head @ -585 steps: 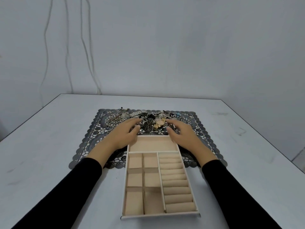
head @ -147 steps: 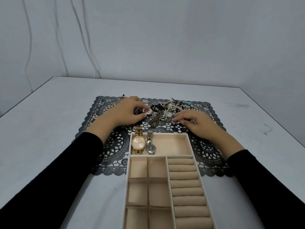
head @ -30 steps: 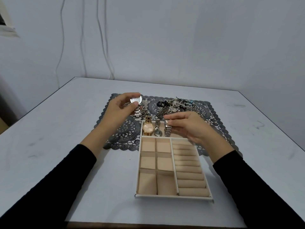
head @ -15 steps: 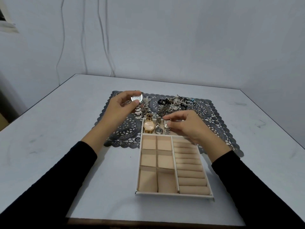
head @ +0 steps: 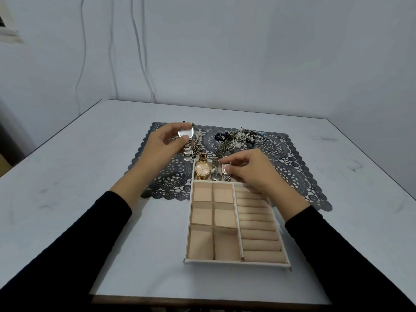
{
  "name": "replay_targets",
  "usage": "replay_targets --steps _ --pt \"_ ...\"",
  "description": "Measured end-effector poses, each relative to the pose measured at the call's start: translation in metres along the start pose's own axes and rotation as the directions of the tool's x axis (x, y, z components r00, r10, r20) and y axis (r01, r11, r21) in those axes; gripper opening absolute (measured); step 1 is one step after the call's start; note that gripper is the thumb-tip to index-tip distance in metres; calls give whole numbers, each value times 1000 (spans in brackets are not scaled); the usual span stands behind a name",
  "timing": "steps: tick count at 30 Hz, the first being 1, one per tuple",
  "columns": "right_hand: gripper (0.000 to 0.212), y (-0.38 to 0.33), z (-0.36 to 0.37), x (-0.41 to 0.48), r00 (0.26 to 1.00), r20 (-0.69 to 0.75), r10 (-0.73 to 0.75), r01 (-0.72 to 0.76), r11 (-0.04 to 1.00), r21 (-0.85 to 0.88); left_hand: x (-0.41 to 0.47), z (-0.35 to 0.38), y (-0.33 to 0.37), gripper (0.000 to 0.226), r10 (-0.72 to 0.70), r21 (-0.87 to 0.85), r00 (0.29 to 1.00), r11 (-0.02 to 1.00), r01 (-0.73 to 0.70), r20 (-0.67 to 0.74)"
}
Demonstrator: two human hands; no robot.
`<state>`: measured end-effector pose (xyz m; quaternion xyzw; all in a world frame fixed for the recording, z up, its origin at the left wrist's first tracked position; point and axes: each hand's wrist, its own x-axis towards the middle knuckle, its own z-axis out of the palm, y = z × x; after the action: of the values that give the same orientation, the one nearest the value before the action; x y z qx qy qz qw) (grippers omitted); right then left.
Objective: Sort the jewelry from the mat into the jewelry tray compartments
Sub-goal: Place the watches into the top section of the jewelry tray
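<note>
A beige jewelry tray (head: 188,224) lies on the table, its far end on a dark lace mat (head: 171,174). The tray's far wide compartment holds a gold watch (head: 202,169), a small silver watch (head: 216,174) and a rectangular silver watch (head: 226,171). My right hand (head: 254,174) pinches that rectangular watch inside the compartment. My left hand (head: 161,146) holds a silver watch (head: 186,134) by its case above the mat's left part, its band hanging down. A heap of chains and beads (head: 238,138) lies on the mat's far side, with several small rings (head: 275,148) to the right.
The tray's six square compartments (head: 212,221) and its ring rolls (head: 256,230) hold nothing. The white table (head: 78,188) stands against a wall corner, with cables (head: 137,46) hanging down the wall behind. The near table edge is close to my sleeves.
My right hand has shifted slightly with the rectangular watch in the far compartment. My left hand keeps the silver watch raised, almost still. The camera view rose slightly.
</note>
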<state>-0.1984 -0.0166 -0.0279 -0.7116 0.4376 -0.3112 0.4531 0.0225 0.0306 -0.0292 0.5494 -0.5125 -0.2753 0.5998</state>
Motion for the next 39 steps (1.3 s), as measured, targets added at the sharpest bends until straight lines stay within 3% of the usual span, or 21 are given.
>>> replay_targets --steps 14,20,35,39 --pt "21 3 3 0 995 -99 -29 20 995 -96 1 1 -1 27 2 -17 1000 1000 -2 4" --pt "20 3 3 1 989 -130 -75 47 976 -212 4 -2 -7 27 3 -21 1000 1000 -3 14" --pt "18 6 -1 0 997 -68 -34 24 989 -144 3 0 -6 27 -2 -20 1000 1000 2 12" --pt "18 2 -6 -8 997 -79 -9 9 1000 -11 1 1 -3 26 0 -22 1000 1000 0 6"
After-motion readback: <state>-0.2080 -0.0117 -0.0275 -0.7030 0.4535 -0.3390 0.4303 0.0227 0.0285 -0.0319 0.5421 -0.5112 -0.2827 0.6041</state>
